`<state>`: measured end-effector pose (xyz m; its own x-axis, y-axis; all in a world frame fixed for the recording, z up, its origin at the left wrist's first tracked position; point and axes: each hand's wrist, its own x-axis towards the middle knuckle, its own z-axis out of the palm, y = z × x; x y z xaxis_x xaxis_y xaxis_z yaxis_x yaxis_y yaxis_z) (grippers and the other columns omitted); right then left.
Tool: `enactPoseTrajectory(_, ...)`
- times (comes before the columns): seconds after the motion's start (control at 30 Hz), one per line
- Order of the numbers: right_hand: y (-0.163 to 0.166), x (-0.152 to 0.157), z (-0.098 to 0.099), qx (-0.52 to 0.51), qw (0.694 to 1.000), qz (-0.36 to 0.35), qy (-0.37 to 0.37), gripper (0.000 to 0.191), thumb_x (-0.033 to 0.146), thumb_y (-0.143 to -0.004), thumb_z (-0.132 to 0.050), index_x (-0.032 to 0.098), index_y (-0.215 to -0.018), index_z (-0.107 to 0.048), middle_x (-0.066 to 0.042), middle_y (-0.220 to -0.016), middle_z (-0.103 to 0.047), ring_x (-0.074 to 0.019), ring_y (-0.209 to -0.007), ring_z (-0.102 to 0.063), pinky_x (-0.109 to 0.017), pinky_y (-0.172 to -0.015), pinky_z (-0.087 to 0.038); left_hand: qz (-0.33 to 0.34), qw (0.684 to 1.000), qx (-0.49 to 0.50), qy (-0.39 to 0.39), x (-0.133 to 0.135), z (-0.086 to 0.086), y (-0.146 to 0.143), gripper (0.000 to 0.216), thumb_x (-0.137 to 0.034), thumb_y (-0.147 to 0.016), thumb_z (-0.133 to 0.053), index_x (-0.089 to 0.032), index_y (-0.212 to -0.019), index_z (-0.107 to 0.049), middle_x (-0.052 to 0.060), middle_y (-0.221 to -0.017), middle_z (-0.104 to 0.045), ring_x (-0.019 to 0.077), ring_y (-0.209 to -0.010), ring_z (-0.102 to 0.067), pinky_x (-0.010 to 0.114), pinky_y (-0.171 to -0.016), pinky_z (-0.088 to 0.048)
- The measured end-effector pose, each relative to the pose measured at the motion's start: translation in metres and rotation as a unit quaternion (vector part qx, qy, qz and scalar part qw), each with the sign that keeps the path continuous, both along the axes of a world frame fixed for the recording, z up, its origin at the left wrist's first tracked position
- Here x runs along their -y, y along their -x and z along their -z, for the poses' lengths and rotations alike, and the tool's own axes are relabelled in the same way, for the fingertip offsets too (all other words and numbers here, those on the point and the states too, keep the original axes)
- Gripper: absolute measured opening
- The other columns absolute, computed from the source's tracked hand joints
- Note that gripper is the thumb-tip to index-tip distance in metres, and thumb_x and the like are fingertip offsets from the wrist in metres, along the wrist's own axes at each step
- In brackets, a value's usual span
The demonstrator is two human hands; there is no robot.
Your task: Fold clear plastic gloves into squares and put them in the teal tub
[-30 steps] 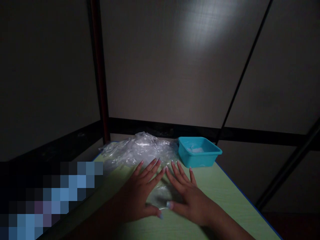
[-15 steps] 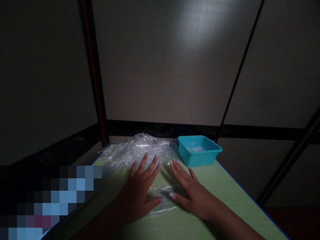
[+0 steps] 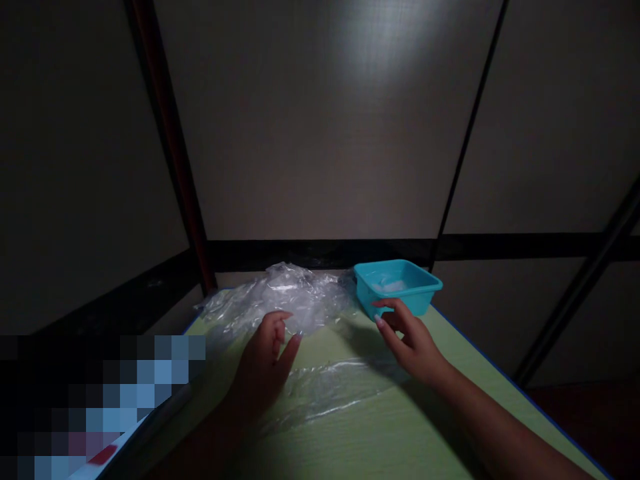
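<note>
L/R f'arms (image 3: 493,413) bare; R thumbnail (image 3: 379,321) pale, longish.

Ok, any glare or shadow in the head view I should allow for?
Head view: dim overall, with a glare patch on the back panel; head view: bright highlights on the crumpled clear plastic; head view: a shadow on the green table beside the right hand, the left hand darker; head view: lower-left corner pixelated.

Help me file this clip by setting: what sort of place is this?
Probably a room in a home, though it is dim: a green table stands close to large panels that resemble wardrobe doors, with a blue plastic basin on it.
</note>
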<state>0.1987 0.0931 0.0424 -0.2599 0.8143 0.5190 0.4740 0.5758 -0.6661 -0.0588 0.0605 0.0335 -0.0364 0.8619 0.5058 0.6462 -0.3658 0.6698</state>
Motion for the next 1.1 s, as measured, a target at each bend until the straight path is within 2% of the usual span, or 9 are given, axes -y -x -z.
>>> enactPoseTrajectory(0.07, -0.001, -0.005, 0.004, -0.005, 1.0, 0.0, -0.002, 0.019, 0.038, -0.086, -0.044, 0.021, -0.095, -0.041, 0.005, -0.059, -0.04, -0.0106, -0.051, -0.038, -0.021, -0.045, -0.029, -0.045, 0.998, -0.01, 0.033, -0.004, 0.001, -0.001, 0.019, -0.04, -0.08, -0.044, -0.022, -0.081, -0.041, -0.006, -0.06, -0.036, 0.0123, -0.053, -0.04, 0.022, -0.051, -0.033)
enactPoseTrajectory(0.13, -0.002, -0.009, 0.008, -0.007, 1.0, 0.013, -0.009, 0.019, 0.038, -0.083, -0.048, 0.021, -0.082, -0.038, 0.006, -0.059, -0.037, -0.0098, -0.051, -0.035, -0.021, -0.046, -0.027, -0.076, 0.996, -0.018, 0.043, -0.007, 0.002, 0.0, 0.026, -0.04, -0.078, -0.045, -0.022, -0.064, -0.031, -0.007, -0.054, -0.029, 0.0114, -0.05, -0.034, 0.021, -0.048, -0.026)
enactPoseTrajectory(0.3, -0.007, -0.018, 0.011, -0.067, 0.996, 0.06, -0.02, 0.039, 0.038, -0.08, -0.055, 0.021, -0.06, -0.027, 0.007, -0.053, -0.027, -0.0086, -0.05, -0.028, -0.021, -0.048, -0.025, -0.045, 0.997, -0.021, 0.056, -0.008, 0.004, 0.003, 0.036, -0.041, -0.079, -0.041, -0.021, -0.055, -0.024, -0.006, -0.051, -0.026, 0.0108, -0.05, -0.03, 0.021, -0.048, -0.023)
enactPoseTrajectory(0.43, -0.004, -0.019, 0.01, -0.187, 0.979, -0.011, 0.083, 0.044, 0.04, -0.077, -0.059, 0.022, -0.057, -0.024, 0.009, -0.05, -0.024, -0.0068, -0.045, -0.023, -0.02, -0.044, -0.021, -0.026, 0.998, -0.023, 0.061, -0.008, 0.007, 0.003, 0.036, -0.041, -0.08, -0.041, -0.021, -0.055, -0.025, -0.006, -0.051, -0.027, 0.0109, -0.051, -0.03, 0.021, -0.048, -0.023)
enactPoseTrajectory(0.5, -0.001, -0.018, 0.01, -0.266, 0.946, -0.068, 0.174, 0.044, 0.041, -0.077, -0.057, 0.022, -0.058, -0.022, 0.01, -0.048, -0.021, -0.0059, -0.041, -0.019, -0.019, -0.041, -0.019, -0.025, 0.997, -0.027, 0.063, -0.009, 0.009, 0.002, 0.035, -0.041, -0.08, -0.04, -0.021, -0.055, -0.026, -0.006, -0.052, -0.027, 0.0109, -0.05, -0.03, 0.021, -0.048, -0.023)
enactPoseTrajectory(0.6, 0.001, -0.017, 0.01, -0.371, 0.874, -0.134, 0.284, 0.042, 0.039, -0.078, -0.056, 0.023, -0.061, -0.021, 0.011, -0.048, -0.015, -0.0057, -0.038, -0.011, -0.018, -0.036, -0.016, -0.022, 0.997, -0.035, 0.066, -0.009, 0.01, 0.002, 0.036, -0.041, -0.08, -0.04, -0.021, -0.055, -0.025, -0.006, -0.052, -0.027, 0.0111, -0.051, -0.031, 0.021, -0.049, -0.023)
enactPoseTrajectory(0.8, -0.009, -0.019, 0.002, -0.497, 0.756, -0.233, 0.358, 0.038, 0.036, -0.084, -0.045, 0.021, -0.058, -0.023, 0.009, -0.049, -0.018, -0.0064, -0.038, -0.008, -0.02, -0.036, -0.018, -0.002, 0.996, -0.045, 0.074, -0.011, 0.017, 0.001, 0.037, -0.043, -0.082, -0.039, -0.02, -0.055, -0.026, -0.006, -0.052, -0.029, 0.0114, -0.051, -0.031, 0.022, -0.048, -0.023)
enactPoseTrajectory(0.93, -0.007, -0.014, -0.003, -0.527, 0.708, -0.288, 0.371, 0.032, 0.034, -0.084, -0.044, 0.019, -0.06, -0.031, 0.007, -0.053, -0.023, -0.0072, -0.042, -0.02, -0.02, -0.041, -0.023, 0.008, 0.995, -0.03, 0.09, -0.012, 0.02, 0.0, 0.037, -0.045, -0.084, -0.034, -0.02, -0.056, -0.03, -0.005, -0.052, -0.031, 0.0119, -0.052, -0.034, 0.022, -0.048, -0.024)
enactPoseTrajectory(1.1, -0.001, -0.01, -0.001, -0.529, 0.683, -0.305, 0.4, 0.026, 0.033, -0.082, -0.046, 0.018, -0.063, -0.038, 0.005, -0.057, -0.03, -0.0081, -0.047, -0.029, -0.022, -0.047, -0.029, 0.019, 0.995, -0.039, 0.091, -0.01, 0.019, -0.001, 0.039, -0.046, -0.085, -0.033, -0.02, -0.056, -0.029, -0.005, -0.053, -0.031, 0.0116, -0.052, -0.035, 0.022, -0.049, -0.024)
